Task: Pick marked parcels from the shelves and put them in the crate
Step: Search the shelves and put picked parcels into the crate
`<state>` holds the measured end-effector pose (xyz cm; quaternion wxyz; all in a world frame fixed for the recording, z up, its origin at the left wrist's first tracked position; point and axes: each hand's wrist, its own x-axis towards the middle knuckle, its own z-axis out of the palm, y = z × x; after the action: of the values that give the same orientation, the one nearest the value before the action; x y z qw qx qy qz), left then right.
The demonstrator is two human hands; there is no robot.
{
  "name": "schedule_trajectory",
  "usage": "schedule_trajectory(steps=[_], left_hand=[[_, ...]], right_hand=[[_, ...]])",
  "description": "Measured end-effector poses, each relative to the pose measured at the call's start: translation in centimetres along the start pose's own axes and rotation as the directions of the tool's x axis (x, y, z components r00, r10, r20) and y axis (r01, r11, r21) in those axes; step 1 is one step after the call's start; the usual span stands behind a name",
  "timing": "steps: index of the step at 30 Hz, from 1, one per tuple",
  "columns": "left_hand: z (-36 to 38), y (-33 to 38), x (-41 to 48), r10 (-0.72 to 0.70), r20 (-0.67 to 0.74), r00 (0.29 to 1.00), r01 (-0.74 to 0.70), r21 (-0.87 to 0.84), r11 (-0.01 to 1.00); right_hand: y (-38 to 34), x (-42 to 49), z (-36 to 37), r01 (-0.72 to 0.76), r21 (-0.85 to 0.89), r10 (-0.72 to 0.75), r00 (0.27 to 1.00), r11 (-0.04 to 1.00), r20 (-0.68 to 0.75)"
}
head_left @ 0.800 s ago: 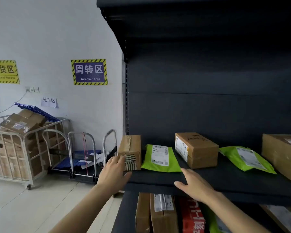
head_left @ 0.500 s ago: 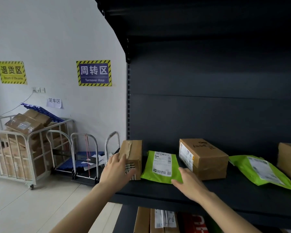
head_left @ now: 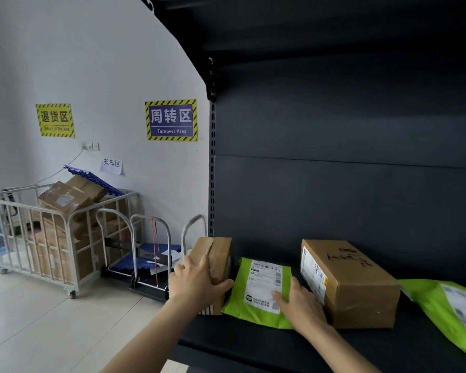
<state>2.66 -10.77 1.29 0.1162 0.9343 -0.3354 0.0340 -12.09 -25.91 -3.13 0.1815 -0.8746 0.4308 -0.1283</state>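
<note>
- Four parcels lie along your dark metal shelf (head_left: 253, 345): two brown cardboard boxes and two flat green plastic mailers.
- Far left, against the wall, one wire cage cart (head_left: 51, 238) holds a heap of cardboard boxes; two hand trolleys (head_left: 145, 251) stand beside it, and two striped signs hang above.
- Your left hand (head_left: 197, 281) is wrapped around the small taped box (head_left: 215, 254) at the shelf's left end, thumb on its front, fingers over its near side. Its long axis runs front to back.
- Just right of it, the green mailer (head_left: 258, 292) lies flat, white label up, long side running away from you.
- Your right hand (head_left: 301, 305) rests flat on that mailer's right edge, fingers spread and holding nothing.
- Next, the larger box (head_left: 353, 281) sits angled, handwriting on top.
- At the far right lies the second mailer (head_left: 452, 313).
</note>
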Motion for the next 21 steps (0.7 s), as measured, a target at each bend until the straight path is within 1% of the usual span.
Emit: schedule_trajectory(steps=[3, 10, 12, 13, 14, 15, 16, 17, 18, 19, 20, 21], left_hand=[[0.3, -0.2, 0.3, -0.022, -0.044, 0.999, 0.020, -0.047, 0.999], [0.1, -1.4, 0.4, -0.058, -0.092, 0.994, 0.037, -0.209, 0.977], [-0.3, -1.9, 0.3, -0.060, -0.089, 0.994, 0.030, -0.302, 0.953], [-0.3, -2.3, 0.3, -0.069, -0.081, 0.994, 0.033, -0.384, 0.923], [-0.4, -2.7, 0.2, -0.085, -0.068, 0.994, 0.040, -0.499, 0.866], [-0.4, -3.0, 0.2, -0.110, -0.040, 0.993, 0.059, -0.640, 0.766], [-0.4, -3.4, 0.2, -0.131, 0.001, 0.991, 0.082, -0.782, 0.618], [-0.2, -3.7, 0.3, -0.145, 0.055, 0.988, 0.115, -0.888, 0.444], [0.0, -3.9, 0.3, -0.157, 0.112, 0.981, 0.154, -0.945, 0.289], [0.3, -3.9, 0.5, -0.160, 0.148, 0.976, 0.177, -0.967, 0.184], [0.7, -3.8, 0.5, -0.157, 0.156, 0.975, 0.180, -0.972, 0.152], [1.0, -3.7, 0.5, -0.149, 0.153, 0.977, 0.175, -0.974, 0.146]], right_hand=[[-0.7, 0.4, 0.7, 0.011, 0.075, -0.006, 0.998, 0.997, -0.055], [-1.9, 0.5, 1.4, 0.036, 0.249, 0.004, 0.988, 0.968, -0.157], [-1.8, 0.4, 1.1, 0.055, 0.295, 0.005, 0.980, 0.954, -0.201], [-1.7, 0.3, 0.9, 0.072, 0.319, 0.001, 0.975, 0.945, -0.223], [-1.6, 0.2, 0.7, 0.087, 0.336, -0.004, 0.970, 0.938, -0.241], [-1.4, 0.1, 0.4, 0.099, 0.343, -0.008, 0.967, 0.934, -0.256], [-1.1, 0.0, 0.2, 0.106, 0.338, -0.014, 0.964, 0.935, -0.264], [-0.9, 0.0, 0.1, 0.108, 0.320, -0.021, 0.964, 0.941, -0.263], [-0.6, -0.1, 0.0, 0.106, 0.291, -0.028, 0.966, 0.951, -0.259], [-0.3, -0.2, 0.0, 0.101, 0.264, -0.033, 0.968, 0.959, -0.251], [-0.1, -0.3, 0.1, 0.098, 0.245, -0.037, 0.970, 0.964, -0.242], [0.1, -0.3, 0.3, 0.096, 0.235, -0.040, 0.972, 0.967, -0.231]])
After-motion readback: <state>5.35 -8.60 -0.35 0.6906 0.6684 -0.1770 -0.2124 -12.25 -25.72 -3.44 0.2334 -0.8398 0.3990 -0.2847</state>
